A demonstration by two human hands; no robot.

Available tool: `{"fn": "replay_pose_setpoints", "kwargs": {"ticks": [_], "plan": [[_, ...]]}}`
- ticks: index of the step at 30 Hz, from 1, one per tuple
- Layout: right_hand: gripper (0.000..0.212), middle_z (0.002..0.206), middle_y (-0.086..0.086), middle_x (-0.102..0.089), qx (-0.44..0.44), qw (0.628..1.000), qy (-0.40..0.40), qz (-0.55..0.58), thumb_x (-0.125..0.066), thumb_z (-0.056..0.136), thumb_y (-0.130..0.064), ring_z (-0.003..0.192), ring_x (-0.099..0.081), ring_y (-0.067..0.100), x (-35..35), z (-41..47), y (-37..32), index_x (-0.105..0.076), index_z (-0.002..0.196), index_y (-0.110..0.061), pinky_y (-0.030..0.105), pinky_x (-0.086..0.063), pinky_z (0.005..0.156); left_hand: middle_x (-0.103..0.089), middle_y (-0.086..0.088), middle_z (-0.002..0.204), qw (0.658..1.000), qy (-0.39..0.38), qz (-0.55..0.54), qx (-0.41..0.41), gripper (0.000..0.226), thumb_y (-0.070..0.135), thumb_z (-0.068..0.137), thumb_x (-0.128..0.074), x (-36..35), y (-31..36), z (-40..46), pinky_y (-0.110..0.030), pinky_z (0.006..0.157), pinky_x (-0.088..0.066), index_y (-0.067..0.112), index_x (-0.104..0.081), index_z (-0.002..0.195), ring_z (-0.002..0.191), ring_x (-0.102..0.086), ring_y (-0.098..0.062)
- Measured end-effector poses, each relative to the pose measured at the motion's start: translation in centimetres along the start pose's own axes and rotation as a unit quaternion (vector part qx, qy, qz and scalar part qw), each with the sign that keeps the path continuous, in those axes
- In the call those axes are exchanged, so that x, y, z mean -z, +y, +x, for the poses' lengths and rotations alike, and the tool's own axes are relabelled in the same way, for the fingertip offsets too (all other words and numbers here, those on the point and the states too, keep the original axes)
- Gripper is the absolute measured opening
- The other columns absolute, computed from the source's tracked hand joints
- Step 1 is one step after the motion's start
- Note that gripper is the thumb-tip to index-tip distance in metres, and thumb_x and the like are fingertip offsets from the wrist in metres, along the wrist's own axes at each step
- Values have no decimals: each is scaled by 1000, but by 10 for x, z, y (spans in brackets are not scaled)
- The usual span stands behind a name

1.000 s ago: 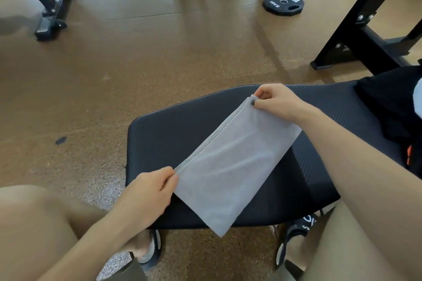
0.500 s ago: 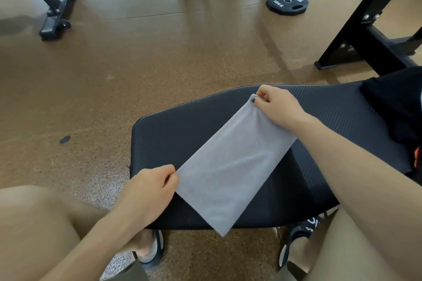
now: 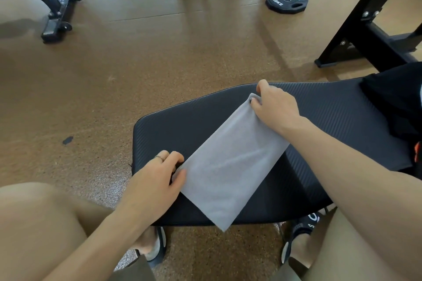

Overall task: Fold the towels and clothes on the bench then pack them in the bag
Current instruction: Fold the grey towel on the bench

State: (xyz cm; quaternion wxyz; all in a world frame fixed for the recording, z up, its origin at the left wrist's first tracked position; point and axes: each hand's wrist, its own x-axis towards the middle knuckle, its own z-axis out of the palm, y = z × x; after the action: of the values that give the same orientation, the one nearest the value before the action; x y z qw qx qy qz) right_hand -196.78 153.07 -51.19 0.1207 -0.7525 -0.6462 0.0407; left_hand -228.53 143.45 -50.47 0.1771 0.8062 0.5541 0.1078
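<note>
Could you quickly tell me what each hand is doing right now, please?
Left hand: pinches the near corner of the grey towel.
Right hand: pinches the towel's far corner, over the bench.

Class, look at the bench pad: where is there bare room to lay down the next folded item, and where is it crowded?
Bare pad shows on the bench between the grey towel and its far left edge, and between the right hand and the black clothes. The middle is crowded: the towel lies there, gripped at opposite corners by the left hand and right hand.
</note>
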Motion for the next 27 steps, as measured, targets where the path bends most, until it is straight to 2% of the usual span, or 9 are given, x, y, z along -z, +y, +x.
{"fn": "replay_pose_setpoints", "kwargs": {"ticks": [4, 8, 11, 13, 16, 19, 22, 24, 27], "plan": [[40, 120, 16, -59, 17, 995, 55, -84, -52, 98, -26, 107, -57, 36, -4, -13, 1, -50, 135, -9, 45, -43, 89, -49, 13, 93, 1000, 8, -25, -14, 4, 29, 98, -56, -7, 2, 8, -31, 64, -50, 32, -56, 100, 82, -52, -8], [51, 130, 17, -57, 109, 990, 79, -48, -52, 94, -23, 123, -52, 38, 1, -55, -19, -50, 142, -8, 49, -40, 105, -48, 12, 89, 1000, 8, -20, -1, 6, 28, 95, -60, -10, 4, 13, -35, 66, -50, 29, -56, 100, 80, -52, -11], [57, 149, 12, -47, 196, 980, 7, -7, -38, 100, -39, 139, -40, 31, 4, -114, -42, -43, 149, -12, 47, -30, 117, -54, 12, 89, 999, -25, -26, 30, 7, 29, 97, -60, -9, 7, 19, -33, 70, -50, 26, -56, 101, 80, -54, -8], [62, 161, 8, -32, 217, 973, -72, -19, -27, 104, -49, 151, -24, 27, 0, -147, -44, -31, 157, -18, 46, -20, 124, -57, 9, 89, 996, -58, -23, 55, 9, 30, 98, -59, -8, 10, 23, -34, 73, -51, 24, -53, 101, 80, -55, -8], [68, 169, 3, -7, 213, 966, -127, -71, -11, 104, -60, 156, -1, 23, -9, -164, -23, -11, 162, -26, 46, -7, 126, -61, 5, 90, 992, -93, -19, 82, 10, 32, 98, -59, -3, 13, 26, -35, 75, -52, 24, -53, 97, 82, -57, -11], [71, 169, 4, -3, 154, 978, -110, -84, -6, 102, -65, 156, 3, 23, -5, -169, 1, -8, 162, -27, 46, -9, 126, -64, 4, 89, 987, -119, -48, 100, 12, 31, 98, -61, 4, 13, 23, -33, 71, -49, 23, -56, 92, 82, -60, -14], [74, 169, 6, -2, 117, 986, -92, -76, -3, 100, -67, 156, 3, 23, 6, -188, 6, -6, 162, -27, 47, -13, 125, -66, 1, 88, 983, -109, -97, 108, 13, 28, 96, -64, 10, 12, 16, -32, 64, -46, 19, -60, 88, 82, -62, -19], [73, 169, 6, -5, 162, 981, -92, -53, -9, 101, -66, 156, 0, 23, 15, -208, -2, -7, 162, -26, 46, -10, 126, -69, 1, 86, 980, -87, -133, 117, 13, 26, 93, -68, 13, 11, 10, -32, 64, -47, 18, -61, 86, 82, -64, -20], [78, 168, 8, -10, 288, 951, -104, -36, -36, 99, -58, 156, -6, 24, 17, -240, -21, -10, 162, -21, 43, -8, 127, -73, -2, 79, 965, -104, -201, 131, 16, 21, 91, -71, 13, 11, 1, -41, 71, -54, 15, -57, 90, 74, -66, -20]]}}
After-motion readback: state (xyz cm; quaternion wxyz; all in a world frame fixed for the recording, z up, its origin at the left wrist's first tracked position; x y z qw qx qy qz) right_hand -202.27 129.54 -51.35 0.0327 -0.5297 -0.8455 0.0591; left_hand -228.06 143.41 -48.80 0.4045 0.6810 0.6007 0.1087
